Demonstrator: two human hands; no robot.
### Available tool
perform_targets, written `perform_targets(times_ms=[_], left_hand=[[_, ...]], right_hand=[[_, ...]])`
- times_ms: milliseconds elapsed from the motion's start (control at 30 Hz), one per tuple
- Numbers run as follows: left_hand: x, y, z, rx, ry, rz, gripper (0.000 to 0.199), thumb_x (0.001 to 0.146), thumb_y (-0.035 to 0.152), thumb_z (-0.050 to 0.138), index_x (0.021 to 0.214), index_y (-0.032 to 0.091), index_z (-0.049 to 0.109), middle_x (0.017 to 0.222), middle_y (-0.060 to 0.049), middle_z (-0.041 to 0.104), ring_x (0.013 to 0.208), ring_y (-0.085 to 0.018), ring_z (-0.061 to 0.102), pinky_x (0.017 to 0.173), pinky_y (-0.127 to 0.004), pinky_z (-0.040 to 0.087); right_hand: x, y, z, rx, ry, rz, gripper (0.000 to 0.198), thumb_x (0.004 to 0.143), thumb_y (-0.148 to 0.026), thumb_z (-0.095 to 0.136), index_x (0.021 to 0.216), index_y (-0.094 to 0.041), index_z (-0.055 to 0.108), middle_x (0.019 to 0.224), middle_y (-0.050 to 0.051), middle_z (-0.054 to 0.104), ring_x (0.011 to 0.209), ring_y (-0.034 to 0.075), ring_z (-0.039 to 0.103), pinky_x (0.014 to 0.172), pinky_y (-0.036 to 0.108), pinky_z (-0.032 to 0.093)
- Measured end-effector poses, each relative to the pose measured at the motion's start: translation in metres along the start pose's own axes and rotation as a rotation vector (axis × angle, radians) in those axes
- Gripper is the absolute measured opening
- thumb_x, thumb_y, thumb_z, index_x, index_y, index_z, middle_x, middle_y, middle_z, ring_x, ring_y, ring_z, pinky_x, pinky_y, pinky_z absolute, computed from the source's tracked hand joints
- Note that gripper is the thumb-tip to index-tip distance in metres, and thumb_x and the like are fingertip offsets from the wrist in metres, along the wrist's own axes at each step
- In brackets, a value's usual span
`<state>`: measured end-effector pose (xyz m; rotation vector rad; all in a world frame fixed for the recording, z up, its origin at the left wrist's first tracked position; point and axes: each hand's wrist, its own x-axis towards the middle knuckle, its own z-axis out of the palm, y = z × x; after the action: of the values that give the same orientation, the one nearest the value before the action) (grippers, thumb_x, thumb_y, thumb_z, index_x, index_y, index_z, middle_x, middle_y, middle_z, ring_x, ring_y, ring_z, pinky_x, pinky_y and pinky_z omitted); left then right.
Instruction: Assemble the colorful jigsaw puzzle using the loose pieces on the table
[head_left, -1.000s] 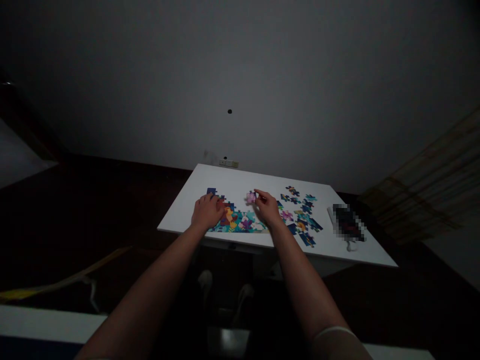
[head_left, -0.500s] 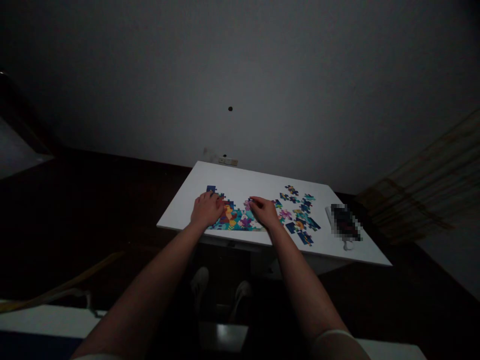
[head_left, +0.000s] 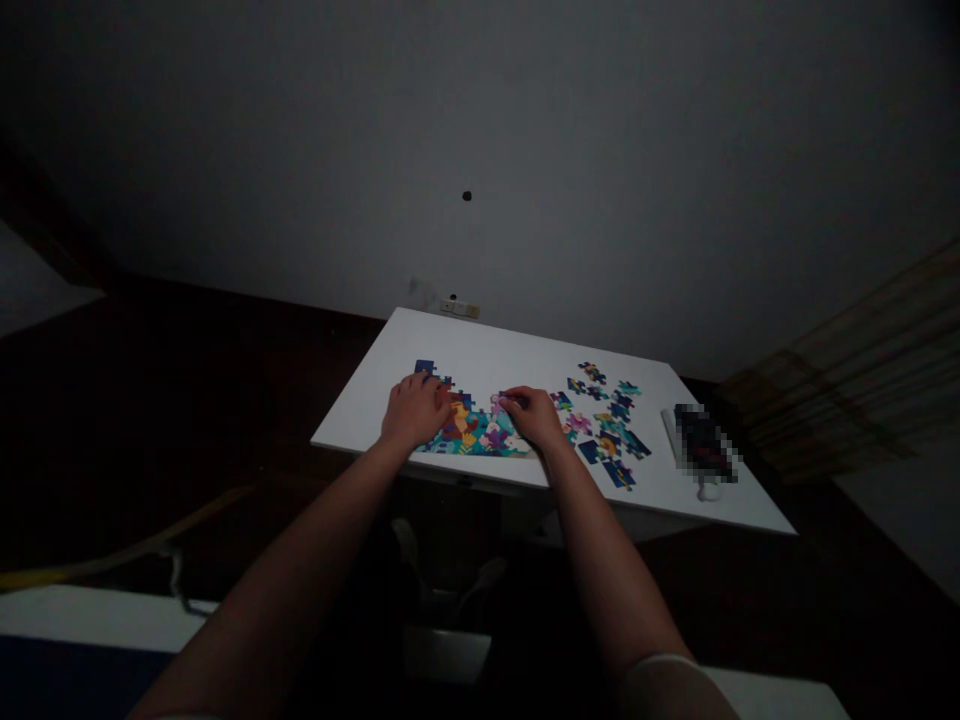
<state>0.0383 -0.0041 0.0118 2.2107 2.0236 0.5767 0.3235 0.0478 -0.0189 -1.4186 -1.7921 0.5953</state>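
Note:
A partly joined jigsaw puzzle [head_left: 469,438] with a colourful printed picture lies along the near edge of the white table. My left hand [head_left: 415,410] rests flat over its left part, fingers stretched and covering some of the pieces. At the puzzle's upper right, my right hand [head_left: 535,415] pinches a small pinkish-purple puzzle piece [head_left: 498,403] between thumb and fingers, down at the joined pieces. Whether that piece is locked into its neighbours cannot be made out. The right hand hides part of the puzzle's right end.
Several loose puzzle pieces [head_left: 609,442] are scattered right of my right hand. Farther right on the white table [head_left: 480,345] lie a blurred-out dark object [head_left: 703,445] and a small white item [head_left: 708,490]. A wall with a socket [head_left: 460,308] stands behind the table.
The whole view has shifted slightly with my head. Both hands stay at nearly the same places on the puzzle, the right one still pinching at its upper right.

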Motion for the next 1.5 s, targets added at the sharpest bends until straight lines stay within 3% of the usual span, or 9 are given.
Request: perform_targets(times_ms=[233,367,467,600,733,967,1200,1367,1500], left_hand=[[0.001,-0.001,0.0,0.007,-0.002,0.008,0.042,0.113,0.044,0.055,0.142,0.02,0.074,0.166,-0.019,0.063,0.152,-0.038,0.056,0.126,-0.054,0.044],[0.001,-0.002,0.002,0.016,-0.004,0.001,0.043,0.112,0.045,0.057,0.143,0.021,0.075,0.166,-0.018,0.063,0.152,-0.039,0.056,0.126,-0.053,0.044],[0.001,-0.001,0.001,0.016,0.003,0.008,0.044,0.112,0.044,0.057,0.144,0.021,0.075,0.165,-0.019,0.064,0.151,-0.039,0.058,0.125,-0.054,0.045],[0.002,-0.002,0.002,0.012,0.005,0.016,0.046,0.113,0.045,0.054,0.144,0.019,0.075,0.167,-0.021,0.063,0.153,-0.041,0.056,0.126,-0.057,0.045],[0.004,-0.006,0.006,0.023,0.002,0.012,0.047,0.112,0.045,0.056,0.146,0.018,0.074,0.169,-0.021,0.061,0.154,-0.041,0.056,0.127,-0.057,0.044],[0.006,-0.01,0.01,0.022,0.009,0.026,0.047,0.111,0.048,0.056,0.145,0.02,0.075,0.167,-0.02,0.064,0.152,-0.042,0.057,0.126,-0.059,0.046],[0.006,-0.011,0.011,0.049,0.019,0.03,0.052,0.112,0.051,0.053,0.147,0.019,0.074,0.168,-0.021,0.063,0.152,-0.042,0.058,0.126,-0.059,0.047],[0.008,-0.01,0.009,0.063,0.009,0.028,0.055,0.111,0.051,0.052,0.148,0.017,0.074,0.168,-0.022,0.063,0.153,-0.043,0.058,0.126,-0.059,0.048],[0.01,-0.011,0.01,0.058,0.012,0.027,0.058,0.113,0.053,0.046,0.147,0.017,0.075,0.167,-0.023,0.064,0.152,-0.044,0.059,0.124,-0.06,0.049]], right_hand=[[0.001,-0.001,0.004,0.024,0.068,-0.004,0.022,0.088,-0.043,0.085,0.098,-0.024,0.087,0.102,0.011,0.089,0.098,0.031,0.08,0.097,0.046,0.063],[-0.001,-0.001,-0.004,0.272,0.242,0.019,0.038,0.084,-0.058,0.083,0.099,-0.023,0.083,0.099,0.01,0.085,0.095,0.029,0.078,0.093,0.044,0.063],[-0.006,0.001,-0.021,0.432,0.262,0.039,0.049,0.079,-0.06,0.085,0.109,-0.022,0.082,0.096,0.009,0.083,0.087,0.026,0.075,0.084,0.04,0.063],[-0.019,0.008,-0.038,0.297,0.128,0.083,0.042,0.079,-0.058,0.086,0.1,-0.022,0.084,0.085,0.008,0.08,0.079,0.025,0.071,0.075,0.038,0.059],[-0.03,0.014,-0.036,0.155,0.034,0.052,0.037,0.085,-0.055,0.079,0.102,-0.022,0.084,0.082,0.005,0.079,0.076,0.024,0.069,0.073,0.037,0.056],[-0.035,0.02,-0.025,0.112,0.109,0.021,0.04,0.091,-0.056,0.076,0.108,-0.022,0.085,0.086,0.006,0.081,0.08,0.027,0.073,0.076,0.039,0.056],[-0.038,0.019,-0.024,0.094,0.077,0.008,0.033,0.091,-0.053,0.08,0.105,-0.023,0.083,0.089,0.007,0.083,0.083,0.027,0.077,0.079,0.04,0.058],[-0.043,0.005,-0.031,0.053,0.208,-0.079,0.03,0.097,-0.048,0.073,0.11,-0.023,0.083,0.098,0.009,0.084,0.09,0.028,0.076,0.086,0.041,0.06],[-0.06,0.009,-0.062,-0.036,0.375,-0.117,0.036,0.106,-0.043,0.059,0.122,-0.022,0.083,0.116,0.014,0.085,0.105,0.031,0.076,0.097,0.045,0.06]])
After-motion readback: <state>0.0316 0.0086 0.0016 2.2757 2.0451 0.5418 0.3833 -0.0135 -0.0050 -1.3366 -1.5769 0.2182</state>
